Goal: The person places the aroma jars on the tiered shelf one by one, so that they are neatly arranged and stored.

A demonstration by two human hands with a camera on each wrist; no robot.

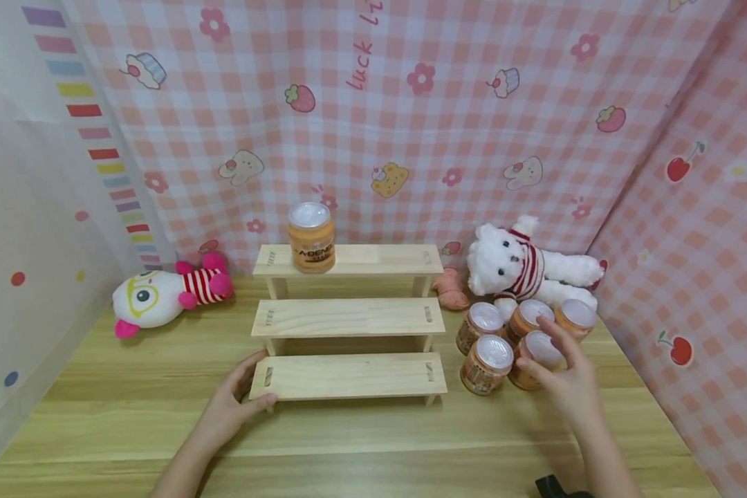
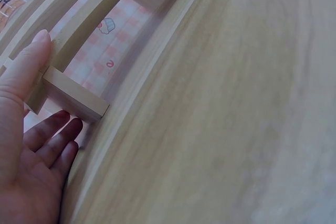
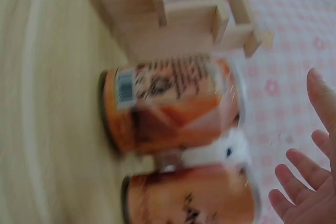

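- Pink checked cloth with cupcakes and strawberries hangs behind a wooden table in the head view. On the table I see a three-step wooden rack, with one orange jar upright at the left of its top step. A cluster of five white-lidded jars stands just right of the rack, a white teddy bear lies behind them, and a white and pink plush lies off to the left.
- My left hand rests at the left end of the lowest step, thumb on the front corner, fingers loosely spread (I judge this steadies the rack). My right hand hovers over the front right jar, fingers spread and slightly bent; they meet the lid, but I see no closed grip.
- From the left wrist camera, the thumb lies along the step's edge above a wooden foot block, while the other fingers lie straight on the table, holding nothing.
- The right wrist camera is blurred. Two orange jars fill the frame, with the rack's end beyond. The fingers are open and apart from the jars here, gripping nothing.
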